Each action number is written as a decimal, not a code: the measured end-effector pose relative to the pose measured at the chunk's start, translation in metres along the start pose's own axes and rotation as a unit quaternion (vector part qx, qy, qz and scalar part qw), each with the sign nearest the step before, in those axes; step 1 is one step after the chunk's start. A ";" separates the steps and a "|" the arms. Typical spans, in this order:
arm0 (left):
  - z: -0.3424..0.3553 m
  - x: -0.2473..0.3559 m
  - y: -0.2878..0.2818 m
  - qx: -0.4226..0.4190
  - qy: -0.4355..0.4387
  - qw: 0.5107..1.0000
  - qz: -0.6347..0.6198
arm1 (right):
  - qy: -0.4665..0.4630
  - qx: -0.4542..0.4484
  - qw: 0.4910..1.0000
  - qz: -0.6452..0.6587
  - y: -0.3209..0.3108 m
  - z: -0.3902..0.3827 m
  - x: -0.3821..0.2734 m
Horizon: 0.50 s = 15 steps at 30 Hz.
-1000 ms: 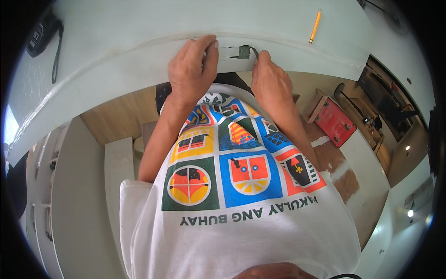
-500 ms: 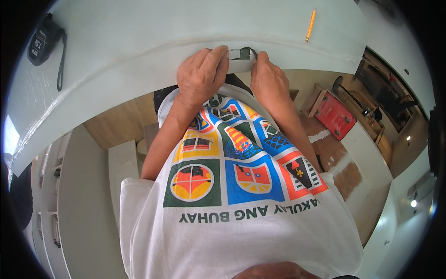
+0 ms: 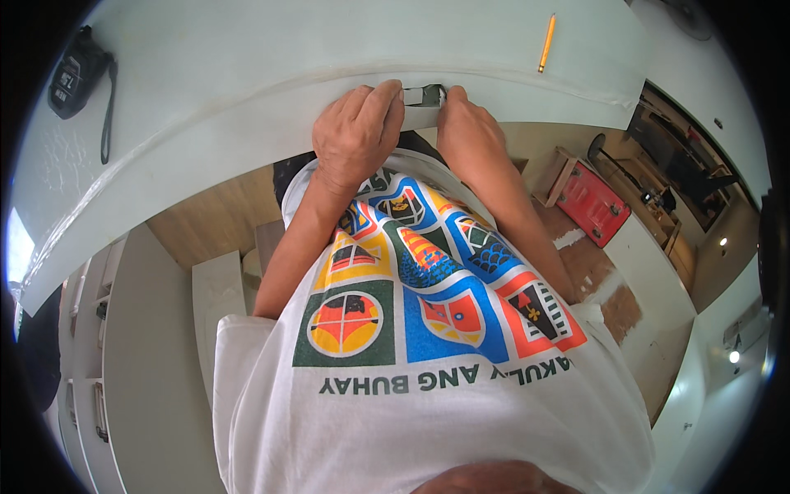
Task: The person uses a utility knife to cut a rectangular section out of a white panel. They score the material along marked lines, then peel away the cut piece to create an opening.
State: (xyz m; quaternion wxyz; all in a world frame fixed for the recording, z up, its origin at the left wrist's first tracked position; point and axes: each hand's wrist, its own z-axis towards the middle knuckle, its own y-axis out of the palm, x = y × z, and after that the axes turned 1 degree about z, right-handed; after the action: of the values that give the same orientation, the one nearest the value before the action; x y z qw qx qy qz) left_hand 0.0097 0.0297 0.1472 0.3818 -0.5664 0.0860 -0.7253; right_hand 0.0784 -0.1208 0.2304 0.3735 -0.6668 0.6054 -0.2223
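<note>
A long white panel (image 3: pixel 247 123) lies across the top of the view, its front edge facing me. My left hand (image 3: pixel 358 136) curls its fingers over that edge, fingertips against a small grey metal tool (image 3: pixel 424 96) that sits on the edge. My right hand (image 3: pixel 469 136) is closed on the tool's right end from below. Most of the tool is hidden between the two hands. My printed white shirt (image 3: pixel 428 354) fills the lower middle.
A yellow pencil (image 3: pixel 547 41) lies on the panel at the upper right. A black device with a strap (image 3: pixel 78 70) rests at the panel's upper left. Below are a wooden floor (image 3: pixel 222 214), white cabinet parts (image 3: pixel 148 346) on the left and a red case (image 3: pixel 594 202) on the right.
My left hand has slid a little to the right along the panel's edge, closer to the tool. My right hand stays on the tool.
</note>
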 end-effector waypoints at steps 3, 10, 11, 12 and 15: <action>-0.001 0.003 0.000 0.009 0.012 1.000 0.017 | 0.001 -0.017 1.000 -0.008 0.000 0.003 -0.002; 0.002 -0.001 -0.001 -0.035 0.041 0.996 0.071 | -0.034 0.081 0.996 0.016 -0.008 -0.025 0.001; 0.004 -0.003 -0.003 -0.038 0.046 0.995 0.078 | -0.036 0.111 0.993 0.028 -0.010 -0.028 0.003; 0.004 -0.001 -0.003 -0.044 0.048 0.995 0.079 | -0.031 0.101 0.993 0.057 -0.013 -0.030 0.006; 0.006 0.002 -0.003 -0.071 0.060 0.993 0.073 | -0.011 0.085 0.987 0.135 -0.013 -0.029 0.017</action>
State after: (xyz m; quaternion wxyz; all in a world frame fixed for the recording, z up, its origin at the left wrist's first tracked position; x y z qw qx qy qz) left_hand 0.0133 0.0326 0.1526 0.3864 -0.5401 0.2009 -0.7201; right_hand 0.0683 -0.1439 0.2558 0.4626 -0.5468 0.6646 -0.2129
